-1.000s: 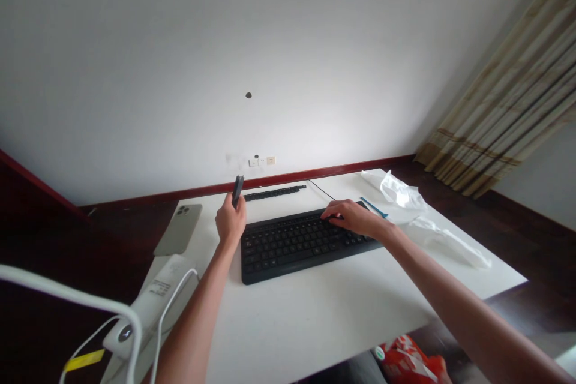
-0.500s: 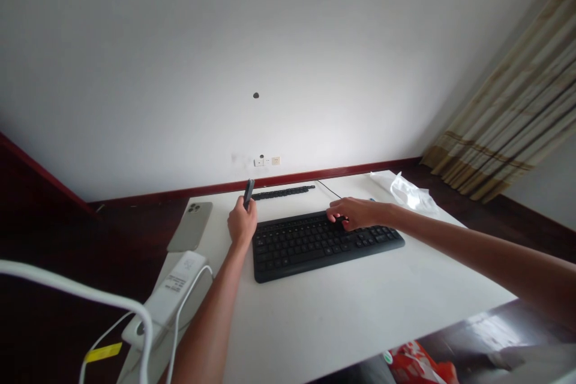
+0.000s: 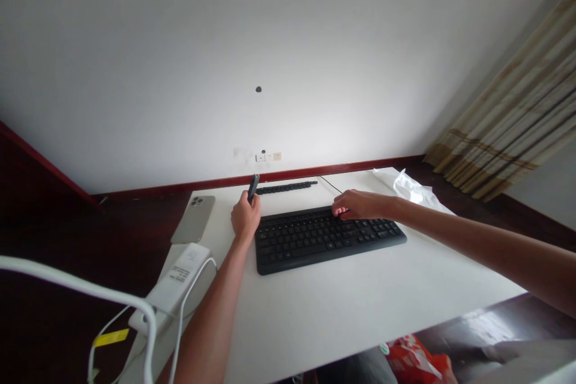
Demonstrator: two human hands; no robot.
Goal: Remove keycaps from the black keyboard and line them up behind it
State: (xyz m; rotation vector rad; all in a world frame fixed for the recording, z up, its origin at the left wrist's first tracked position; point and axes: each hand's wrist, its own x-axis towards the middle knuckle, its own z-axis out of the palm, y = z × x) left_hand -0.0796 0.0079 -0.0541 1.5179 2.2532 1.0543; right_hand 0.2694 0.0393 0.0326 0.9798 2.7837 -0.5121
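Note:
A black keyboard (image 3: 324, 240) lies on the white table (image 3: 342, 306), its cable running off behind it. My left hand (image 3: 246, 216) is beside the keyboard's left end, closed around a slim dark stick-like object (image 3: 253, 188) that points up; its kind does not show clearly. Over the upper right part of the keys is my right hand (image 3: 357, 204), fingers curled and pinched together close to the keyboard's back edge. Whatever those fingers hold, if anything, is hidden. Behind the keyboard lies a black strip of small, key-like pieces (image 3: 290, 187).
At the table's left edge are a phone (image 3: 194, 219) lying face down and a white power strip (image 3: 177, 285) with white cables. A crumpled white plastic bag (image 3: 407, 188) rests at the back right. Below the front edge is a red bag (image 3: 414, 360).
My right hand has shifted slightly toward the keyboard's back edge, its fingers curled closer together. My left hand still holds the dark object. The whole view has tilted a little.

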